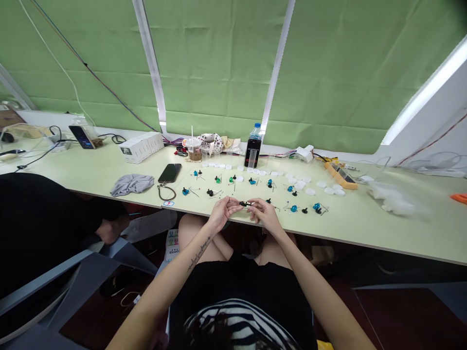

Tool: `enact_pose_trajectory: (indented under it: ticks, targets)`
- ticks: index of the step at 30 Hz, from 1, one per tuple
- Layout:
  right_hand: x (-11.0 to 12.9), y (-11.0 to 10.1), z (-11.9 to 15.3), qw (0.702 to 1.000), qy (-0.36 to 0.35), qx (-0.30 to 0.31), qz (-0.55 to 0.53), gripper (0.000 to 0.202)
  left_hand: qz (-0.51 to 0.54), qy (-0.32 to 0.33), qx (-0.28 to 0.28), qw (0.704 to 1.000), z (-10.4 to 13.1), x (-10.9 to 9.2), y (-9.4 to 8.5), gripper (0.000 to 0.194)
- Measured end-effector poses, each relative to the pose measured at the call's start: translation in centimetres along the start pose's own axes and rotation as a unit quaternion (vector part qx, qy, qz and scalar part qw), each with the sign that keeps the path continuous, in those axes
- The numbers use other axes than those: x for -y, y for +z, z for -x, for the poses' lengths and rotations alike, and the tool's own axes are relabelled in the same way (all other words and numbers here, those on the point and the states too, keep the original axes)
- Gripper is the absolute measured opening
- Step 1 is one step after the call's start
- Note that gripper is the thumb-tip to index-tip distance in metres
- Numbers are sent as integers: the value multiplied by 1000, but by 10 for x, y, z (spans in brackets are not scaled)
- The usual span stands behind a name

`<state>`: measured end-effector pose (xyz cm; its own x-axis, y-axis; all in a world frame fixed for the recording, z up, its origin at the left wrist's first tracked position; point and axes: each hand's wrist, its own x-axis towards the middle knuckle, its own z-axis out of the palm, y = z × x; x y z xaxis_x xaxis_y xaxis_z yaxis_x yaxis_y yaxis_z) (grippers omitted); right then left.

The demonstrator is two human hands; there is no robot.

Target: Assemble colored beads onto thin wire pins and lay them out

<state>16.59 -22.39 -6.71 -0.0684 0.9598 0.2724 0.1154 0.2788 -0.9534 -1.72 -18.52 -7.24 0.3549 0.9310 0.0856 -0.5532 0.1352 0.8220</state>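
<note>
Over the table's front edge, my left hand (222,213) and my right hand (265,214) meet around a small black part (244,203). Fingers of both hands pinch it, one hand at each end. Its finer details are too small to tell. Behind and beside the hands lie several small blue pieces with black parts and thin wires, such as a blue piece (186,191) on the left and another blue piece (294,208) on the right. A green piece (218,180) and several white discs (310,192) lie farther back.
On the table (365,218) are a phone (170,173) with a strap, a grey cloth (132,184), a drink cup (194,149), a dark bottle (253,148), a yellow meter (341,176) and a plastic bag (396,199). A person in black (44,228) sits at the left.
</note>
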Motion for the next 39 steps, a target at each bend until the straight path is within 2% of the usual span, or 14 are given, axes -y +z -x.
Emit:
enact_pose_trajectory:
  ticks: [3, 25, 31, 39]
  targets:
    - [2, 0, 1, 1000, 3, -9, -2, 46, 2, -1, -8, 1000, -1, 1, -1, 28]
    - [0, 1, 1, 1000, -6, -3, 12, 36, -6, -8, -6, 1000, 0, 1, -1, 30]
    - [-1, 2, 1, 1000, -9, -13, 11, 44, 3, -7, -13, 1000, 1, -1, 1, 29]
    - [0, 2, 0, 1000, -16, -14, 8, 38, 0, -9, -9, 1000, 0, 0, 0, 29]
